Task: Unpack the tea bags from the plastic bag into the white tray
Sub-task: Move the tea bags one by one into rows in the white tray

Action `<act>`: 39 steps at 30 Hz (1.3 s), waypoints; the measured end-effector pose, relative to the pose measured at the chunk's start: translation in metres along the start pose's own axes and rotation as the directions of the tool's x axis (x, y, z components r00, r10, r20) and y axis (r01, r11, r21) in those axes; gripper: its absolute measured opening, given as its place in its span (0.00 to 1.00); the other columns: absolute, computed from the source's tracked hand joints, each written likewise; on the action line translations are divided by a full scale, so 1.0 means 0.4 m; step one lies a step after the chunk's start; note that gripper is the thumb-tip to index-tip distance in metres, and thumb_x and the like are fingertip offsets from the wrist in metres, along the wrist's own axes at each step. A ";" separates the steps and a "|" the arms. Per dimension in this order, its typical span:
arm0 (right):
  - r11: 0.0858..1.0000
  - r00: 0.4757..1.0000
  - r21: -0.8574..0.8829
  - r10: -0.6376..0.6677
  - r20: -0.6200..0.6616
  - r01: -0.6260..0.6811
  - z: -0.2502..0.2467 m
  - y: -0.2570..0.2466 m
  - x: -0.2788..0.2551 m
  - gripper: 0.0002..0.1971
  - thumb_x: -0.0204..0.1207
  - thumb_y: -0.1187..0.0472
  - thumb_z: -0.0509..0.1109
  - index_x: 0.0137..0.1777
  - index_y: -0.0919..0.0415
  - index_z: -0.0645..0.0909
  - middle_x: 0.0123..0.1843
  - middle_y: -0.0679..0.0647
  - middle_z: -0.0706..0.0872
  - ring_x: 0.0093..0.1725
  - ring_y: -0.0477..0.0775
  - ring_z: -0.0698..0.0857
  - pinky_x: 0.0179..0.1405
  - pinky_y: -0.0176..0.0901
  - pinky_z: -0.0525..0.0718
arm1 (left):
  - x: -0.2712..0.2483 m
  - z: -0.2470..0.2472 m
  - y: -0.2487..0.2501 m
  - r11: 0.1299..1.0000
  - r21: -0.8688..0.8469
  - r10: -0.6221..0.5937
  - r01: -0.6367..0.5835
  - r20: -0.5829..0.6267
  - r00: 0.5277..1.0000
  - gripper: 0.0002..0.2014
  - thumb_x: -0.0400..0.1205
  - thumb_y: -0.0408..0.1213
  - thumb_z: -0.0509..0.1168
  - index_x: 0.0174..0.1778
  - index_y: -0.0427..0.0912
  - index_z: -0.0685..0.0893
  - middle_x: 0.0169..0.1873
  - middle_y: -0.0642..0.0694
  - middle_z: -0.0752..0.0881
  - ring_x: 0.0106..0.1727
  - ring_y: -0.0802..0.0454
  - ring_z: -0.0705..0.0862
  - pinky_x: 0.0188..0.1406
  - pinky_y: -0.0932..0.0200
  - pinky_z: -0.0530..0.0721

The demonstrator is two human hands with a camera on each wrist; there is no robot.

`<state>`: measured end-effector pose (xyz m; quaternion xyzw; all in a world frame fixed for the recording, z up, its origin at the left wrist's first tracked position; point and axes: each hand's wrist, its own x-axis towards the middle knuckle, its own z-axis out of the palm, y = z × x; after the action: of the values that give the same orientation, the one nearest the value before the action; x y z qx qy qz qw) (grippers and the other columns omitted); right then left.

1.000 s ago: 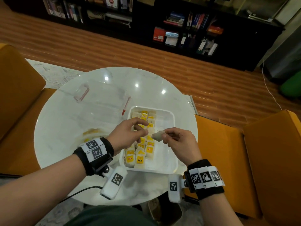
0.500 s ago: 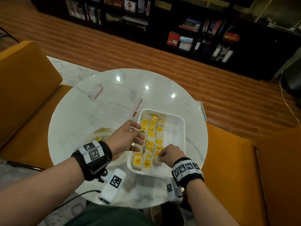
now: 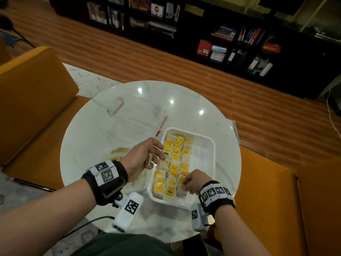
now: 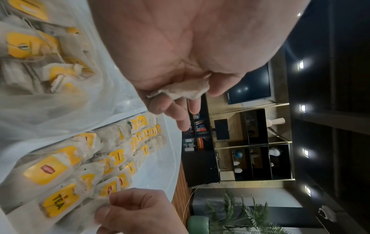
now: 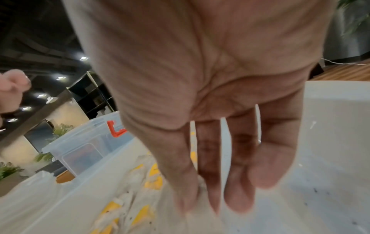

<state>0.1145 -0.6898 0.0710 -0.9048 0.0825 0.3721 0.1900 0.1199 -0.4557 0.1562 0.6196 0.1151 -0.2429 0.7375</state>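
The shallow white plastic tray (image 3: 212,145) on the round marble bench (image 3: 103,137) already holds rows of yellow-tagged paper tea bags (image 3: 174,167). The right hand (image 3: 192,181) presses one into the nearest row; the left hand (image 3: 143,157) pinches another. The clear plastic bag (image 4: 50,95) still holds several.

Marble table (image 3: 96,145) (round); white tray (image 3: 212,150)
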 end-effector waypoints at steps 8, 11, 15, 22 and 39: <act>0.997 0.978 -0.028 0.066 -0.197 -0.073 0.021 -0.003 0.026 0.05 0.77 0.56 0.78 0.42 0.49 0.85 0.47 0.52 0.90 0.47 0.55 0.90 0.49 0.45 0.88 | 0.003 0.013 0.002 1.000 0.003 0.003 -0.003 -0.001 1.000 0.18 0.76 0.22 0.47 0.49 0.35 0.81 0.44 0.30 0.89 0.33 0.50 0.76 0.29 0.59 0.69; 0.996 0.979 -0.047 0.061 -0.192 -0.071 0.024 -0.005 0.018 0.07 0.76 0.51 0.78 0.43 0.49 0.83 0.47 0.51 0.89 0.46 0.55 0.89 0.46 0.45 0.87 | 0.008 0.021 -0.001 0.998 0.067 -0.005 0.006 -0.013 1.000 0.20 0.72 0.17 0.47 0.50 0.35 0.80 0.44 0.32 0.91 0.34 0.51 0.76 0.31 0.57 0.66; 0.999 0.971 -0.004 0.030 -0.237 -0.032 -0.009 0.004 -0.027 0.13 0.75 0.45 0.79 0.54 0.48 0.84 0.53 0.49 0.88 0.51 0.53 0.88 0.51 0.47 0.87 | 0.003 0.027 0.002 0.998 0.068 0.008 -0.009 0.017 1.000 0.18 0.68 0.23 0.52 0.50 0.36 0.79 0.45 0.33 0.91 0.35 0.52 0.77 0.30 0.59 0.68; 0.820 0.871 0.395 -0.231 -0.434 0.414 -0.069 -0.027 -0.188 0.03 0.76 0.51 0.80 0.47 0.46 0.90 0.44 0.44 0.92 0.44 0.45 0.90 0.53 0.49 0.90 | 0.002 0.039 -0.015 0.991 0.096 0.085 -0.095 0.109 0.990 0.17 0.81 0.17 0.51 0.54 0.38 0.79 0.49 0.35 0.92 0.41 0.49 0.78 0.37 0.57 0.73; 0.506 0.795 0.631 -0.216 -0.567 0.588 -0.088 -0.059 -0.304 0.04 0.78 0.64 0.79 0.50 0.59 0.89 0.44 0.59 0.92 0.40 0.55 0.93 0.38 0.41 0.89 | -0.038 0.112 -0.009 0.965 0.062 0.243 -0.255 0.160 0.957 0.13 0.82 0.29 0.74 0.60 0.43 0.84 0.46 0.39 0.86 0.47 0.44 0.89 0.45 0.52 0.89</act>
<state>0.0577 -0.6814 0.1863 -0.7774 0.0559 0.0390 0.6253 0.0992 -0.4965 0.1694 0.6389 -0.0298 -0.1988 0.7426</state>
